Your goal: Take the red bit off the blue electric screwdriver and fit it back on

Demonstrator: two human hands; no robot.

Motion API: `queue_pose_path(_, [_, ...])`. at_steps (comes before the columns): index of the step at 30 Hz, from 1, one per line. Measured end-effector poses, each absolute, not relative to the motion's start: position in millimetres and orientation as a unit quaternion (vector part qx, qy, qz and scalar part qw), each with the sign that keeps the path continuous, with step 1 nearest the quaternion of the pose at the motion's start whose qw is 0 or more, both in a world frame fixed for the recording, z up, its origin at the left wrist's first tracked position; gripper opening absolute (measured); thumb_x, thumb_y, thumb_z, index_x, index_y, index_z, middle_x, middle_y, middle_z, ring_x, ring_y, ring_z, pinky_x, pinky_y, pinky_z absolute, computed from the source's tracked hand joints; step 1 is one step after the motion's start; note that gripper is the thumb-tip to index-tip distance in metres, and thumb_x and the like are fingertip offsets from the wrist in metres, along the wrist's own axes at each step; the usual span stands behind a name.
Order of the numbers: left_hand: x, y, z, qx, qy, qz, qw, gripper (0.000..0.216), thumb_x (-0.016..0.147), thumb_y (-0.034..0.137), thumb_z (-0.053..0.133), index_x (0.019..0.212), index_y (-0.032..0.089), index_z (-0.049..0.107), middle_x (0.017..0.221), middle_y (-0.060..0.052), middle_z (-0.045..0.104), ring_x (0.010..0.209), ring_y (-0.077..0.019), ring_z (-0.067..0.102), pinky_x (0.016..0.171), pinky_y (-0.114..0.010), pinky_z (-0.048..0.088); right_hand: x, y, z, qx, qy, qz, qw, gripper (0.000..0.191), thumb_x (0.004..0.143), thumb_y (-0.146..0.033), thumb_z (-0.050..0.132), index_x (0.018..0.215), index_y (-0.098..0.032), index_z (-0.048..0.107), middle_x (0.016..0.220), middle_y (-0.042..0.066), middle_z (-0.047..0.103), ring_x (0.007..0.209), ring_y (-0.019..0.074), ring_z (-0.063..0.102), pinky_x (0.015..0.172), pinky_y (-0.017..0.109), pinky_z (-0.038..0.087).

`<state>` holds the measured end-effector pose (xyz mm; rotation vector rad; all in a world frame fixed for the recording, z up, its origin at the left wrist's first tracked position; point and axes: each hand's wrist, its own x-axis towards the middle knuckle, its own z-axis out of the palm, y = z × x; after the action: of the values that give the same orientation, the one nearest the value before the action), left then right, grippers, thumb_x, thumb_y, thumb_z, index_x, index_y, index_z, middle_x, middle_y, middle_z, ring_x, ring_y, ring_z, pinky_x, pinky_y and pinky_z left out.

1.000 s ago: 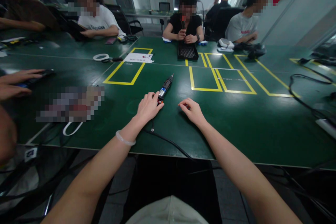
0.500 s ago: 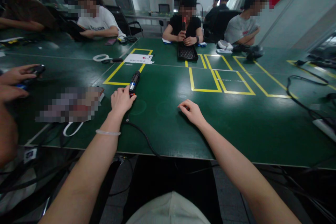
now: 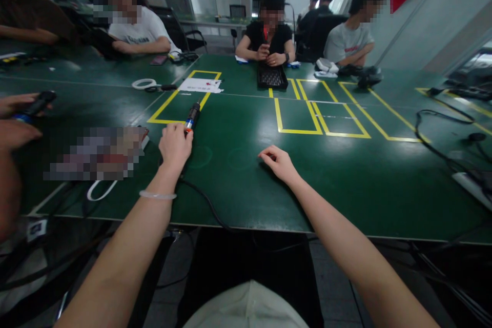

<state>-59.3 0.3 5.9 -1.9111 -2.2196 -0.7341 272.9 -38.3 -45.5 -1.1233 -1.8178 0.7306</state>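
Observation:
My left hand (image 3: 175, 145) rests on the green table (image 3: 346, 174) with its fingers curled over the rear end of a black electric screwdriver (image 3: 191, 115), which lies flat and points away from me towards a yellow taped rectangle (image 3: 169, 102). Its black cable (image 3: 203, 202) runs back under my wrist and over the table's near edge. My right hand (image 3: 277, 162) lies on the table to the right, fingers loosely curled, thumb and forefinger pinched together; whether they hold anything is hidden.
Several people sit around the table. A black tray (image 3: 272, 77) lies before the person opposite. A white sheet (image 3: 202, 84) and a tape roll (image 3: 143, 83) lie beyond the screwdriver. A neighbour's hands (image 3: 17, 118) hold a tool at left. Cables (image 3: 438, 148) lie at right.
My left hand has slid the screwdriver to the left and a little away from me, its cable trailing after it. My right hand has stayed in place.

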Motion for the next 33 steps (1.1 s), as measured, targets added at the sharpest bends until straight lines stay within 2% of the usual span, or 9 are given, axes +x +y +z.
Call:
queue_pose_path(2, [-44, -1, 9, -0.657, -0.685, -0.316, -0.012, 0.034, 0.093, 0.04, 0.046, 0.112, 0.019, 0.064, 0.118, -0.014, 0.065, 0.112, -0.0305, 0.059, 0.096, -0.045, 0.048, 273, -37, -45, -0.449, -0.707, 0.336, 0.431, 0.021, 0.089, -0.035, 0.059, 0.087, -0.018, 0.071, 0.084, 0.004, 0.069, 0.076, 0.0162, 0.062, 0.071, 0.03, 0.047])
queue_pose_path(4, [-21, -3, 9, -0.68, -0.611, -0.371, -0.163, 0.037, 0.093, 0.043, 0.047, 0.114, 0.018, 0.065, 0.102, -0.009, 0.069, 0.098, -0.0231, 0.064, 0.093, -0.039, 0.05, 273, -37, -44, -0.44, -0.68, 0.394, 0.435, 0.024, 0.088, -0.039, 0.06, 0.089, -0.018, 0.07, 0.082, 0.004, 0.07, 0.074, 0.016, 0.063, 0.069, 0.029, 0.049])
queue_pose_path(7, [19, -10, 5, -0.675, -0.499, -0.383, -0.386, 0.049, 0.092, 0.05, 0.048, 0.121, 0.014, 0.065, 0.097, -0.008, 0.069, 0.085, -0.0176, 0.064, 0.083, -0.035, 0.053, 270, -37, -41, -0.413, -0.638, 0.469, 0.45, 0.031, 0.086, -0.048, 0.062, 0.096, -0.018, 0.067, 0.077, 0.003, 0.07, 0.069, 0.0153, 0.063, 0.063, 0.028, 0.049])
queue_pose_path(11, [60, -22, -2, -0.704, -0.414, -0.338, -0.468, 0.05, 0.092, 0.047, 0.052, 0.129, 0.016, 0.063, 0.097, -0.006, 0.068, 0.079, -0.014, 0.061, 0.078, -0.031, 0.052, 266, -40, -36, -0.377, -0.606, 0.532, 0.455, 0.041, 0.085, -0.059, 0.064, 0.099, -0.02, 0.062, 0.072, 0.001, 0.068, 0.062, 0.014, 0.062, 0.06, 0.028, 0.05])
queue_pose_path(16, [79, -27, -9, -0.728, -0.38, -0.328, -0.468, 0.047, 0.089, 0.042, 0.059, 0.129, 0.018, 0.058, 0.082, -0.001, 0.065, 0.076, -0.0149, 0.062, 0.076, -0.031, 0.05, 265, -41, -36, -0.355, -0.59, 0.57, 0.448, 0.045, 0.078, -0.06, 0.073, 0.093, -0.021, 0.056, 0.07, -0.001, 0.067, 0.06, 0.0128, 0.061, 0.06, 0.027, 0.051])
queue_pose_path(21, [77, -26, -15, -0.7, -0.393, -0.359, -0.475, 0.029, 0.085, 0.041, 0.063, 0.102, 0.018, 0.06, 0.092, -0.004, 0.068, 0.083, -0.0168, 0.066, 0.08, -0.034, 0.052, 266, -39, -38, -0.343, -0.598, 0.547, 0.475, 0.038, 0.075, -0.047, 0.077, 0.094, -0.022, 0.056, 0.077, -0.002, 0.063, 0.067, 0.0124, 0.061, 0.061, 0.026, 0.05])
queue_pose_path(24, [76, -30, -13, -0.727, -0.418, -0.358, -0.41, 0.025, 0.085, 0.042, 0.063, 0.094, 0.018, 0.06, 0.092, -0.004, 0.067, 0.084, -0.0171, 0.065, 0.079, -0.033, 0.051, 267, -38, -39, -0.348, -0.612, 0.527, 0.476, 0.033, 0.077, -0.044, 0.075, 0.095, -0.021, 0.059, 0.081, -0.001, 0.063, 0.07, 0.0126, 0.06, 0.062, 0.025, 0.05])
queue_pose_path(29, [74, -34, -3, -0.76, -0.43, -0.327, -0.36, 0.026, 0.088, 0.044, 0.059, 0.098, 0.02, 0.06, 0.095, -0.004, 0.069, 0.086, -0.0179, 0.065, 0.081, -0.033, 0.052, 270, -35, -44, -0.373, -0.645, 0.481, 0.463, 0.03, 0.079, -0.044, 0.072, 0.091, -0.02, 0.06, 0.081, 0.0, 0.063, 0.07, 0.0127, 0.057, 0.065, 0.027, 0.049])
queue_pose_path(33, [46, -22, 3, -0.79, -0.514, -0.29, -0.167, 0.031, 0.094, 0.042, 0.049, 0.111, 0.02, 0.062, 0.115, -0.009, 0.066, 0.109, -0.0233, 0.062, 0.098, -0.039, 0.047, 272, -32, -48, -0.381, -0.636, 0.481, 0.467, 0.03, 0.078, -0.041, 0.073, 0.096, -0.02, 0.061, 0.084, 0.001, 0.066, 0.069, 0.0126, 0.059, 0.067, 0.027, 0.05])
